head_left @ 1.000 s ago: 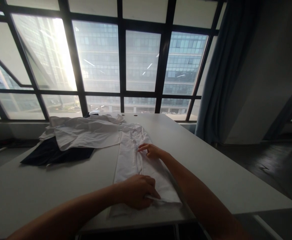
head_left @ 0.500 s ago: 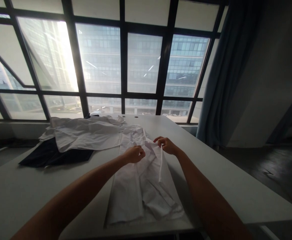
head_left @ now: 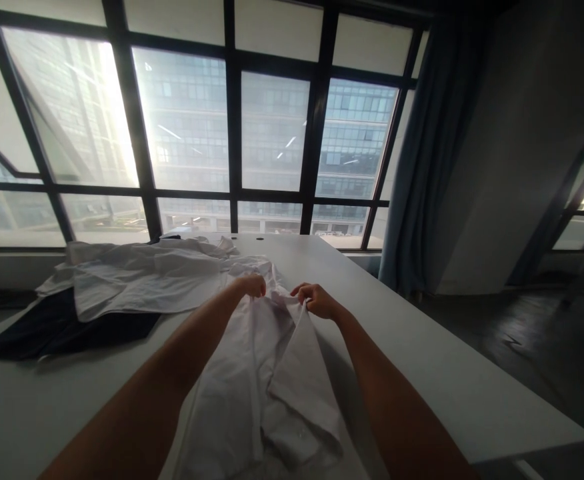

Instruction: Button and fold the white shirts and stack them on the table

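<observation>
A white shirt (head_left: 227, 393) lies lengthwise on the table, running from its near edge toward the window, its far end crumpled. My left hand (head_left: 253, 286) is closed on the cloth near that far end, the fingertips partly hidden behind the hand. Just to the right, my right hand (head_left: 317, 301) pinches another part of the same shirt. Cloth is lifted into folds between the two hands, and a loose flap hangs down from the right one.
Left of the shirt, more white garments (head_left: 137, 277) lie heaped over a dark navy garment (head_left: 67, 327). The white table (head_left: 397, 373) ends in a slanting edge on the right. Windows stand behind it, with a blue curtain (head_left: 417, 167) at the right.
My left hand has moved forward, away from me, and now grips the shirt farther up. My right hand still holds its part, with the flap raised more. The view has shifted slightly right.
</observation>
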{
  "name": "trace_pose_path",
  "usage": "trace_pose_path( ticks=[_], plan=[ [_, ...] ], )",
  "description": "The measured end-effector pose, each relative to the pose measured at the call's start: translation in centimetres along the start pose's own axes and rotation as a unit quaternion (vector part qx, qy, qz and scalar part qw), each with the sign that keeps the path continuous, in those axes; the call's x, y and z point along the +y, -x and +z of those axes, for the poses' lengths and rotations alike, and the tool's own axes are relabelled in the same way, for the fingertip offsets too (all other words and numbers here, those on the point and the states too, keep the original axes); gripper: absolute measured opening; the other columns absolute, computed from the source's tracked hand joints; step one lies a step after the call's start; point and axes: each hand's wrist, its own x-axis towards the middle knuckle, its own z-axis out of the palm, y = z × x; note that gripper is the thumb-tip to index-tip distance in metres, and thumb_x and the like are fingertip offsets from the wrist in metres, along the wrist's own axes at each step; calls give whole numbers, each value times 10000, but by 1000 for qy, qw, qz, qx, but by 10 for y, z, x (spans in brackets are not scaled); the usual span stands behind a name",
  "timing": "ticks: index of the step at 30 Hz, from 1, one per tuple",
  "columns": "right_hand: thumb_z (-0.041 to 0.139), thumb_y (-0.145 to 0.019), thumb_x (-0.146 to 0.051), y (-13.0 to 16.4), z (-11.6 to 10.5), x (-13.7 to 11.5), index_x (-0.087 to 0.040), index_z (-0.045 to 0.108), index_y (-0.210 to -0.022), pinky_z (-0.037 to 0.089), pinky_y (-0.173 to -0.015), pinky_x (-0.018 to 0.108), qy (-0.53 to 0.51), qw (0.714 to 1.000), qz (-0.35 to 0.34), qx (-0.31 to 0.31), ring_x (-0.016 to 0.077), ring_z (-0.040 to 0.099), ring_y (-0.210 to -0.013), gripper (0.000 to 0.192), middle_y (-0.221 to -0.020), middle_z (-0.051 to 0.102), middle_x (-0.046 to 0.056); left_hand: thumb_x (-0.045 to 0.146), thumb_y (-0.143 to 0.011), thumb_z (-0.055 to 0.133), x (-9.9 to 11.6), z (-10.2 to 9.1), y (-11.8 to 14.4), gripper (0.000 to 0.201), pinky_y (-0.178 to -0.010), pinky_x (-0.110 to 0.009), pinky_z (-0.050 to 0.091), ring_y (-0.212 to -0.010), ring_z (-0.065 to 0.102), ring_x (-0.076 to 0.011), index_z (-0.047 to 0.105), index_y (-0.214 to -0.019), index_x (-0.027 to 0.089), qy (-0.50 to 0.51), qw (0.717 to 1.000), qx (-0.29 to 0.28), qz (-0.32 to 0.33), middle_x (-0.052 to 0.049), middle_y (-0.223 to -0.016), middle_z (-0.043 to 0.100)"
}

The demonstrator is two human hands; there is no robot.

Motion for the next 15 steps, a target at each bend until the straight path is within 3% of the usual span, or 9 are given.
trace_pose_path(
  ticks=[4, 9, 15],
  plan=[
    [509, -530, -25, -6, 6, 12, -152, 583, -574, 498, -730, 258, -13, 1000, -26, 8, 174, 627, -843, 154, -993, 693, 71, 120, -648, 678, -24, -7, 0, 192, -802, -409, 512, -726, 634, -218, 775, -808, 160, -80, 996, -43, -10, -75, -759, 727],
    [475, -498, -19, -10, 15, 19, -143, 636, -604, 477, -702, 228, 4, 1000, -26, -14, 153, 611, -806, 229, -940, 695, 55, 129, -789, 581, -47, -3, 7, 252, -951, -451, 413, -1008, 595, -264, 759, -952, 204, -155, 987, -32, 4, -105, -1041, 716],
    [495, -550, -19, -7, 28, 15, -164, 767, -922, 519, -804, 260, 57, 998, -25, -31, 170, 645, -889, 483, -1179, 652, 84, 83, -770, 607, -71, -6, 2, 276, -979, -440, 335, -1153, 502, -279, 743, -956, 234, -217, 975, -16, 51, -86, -1180, 661]
  ],
)
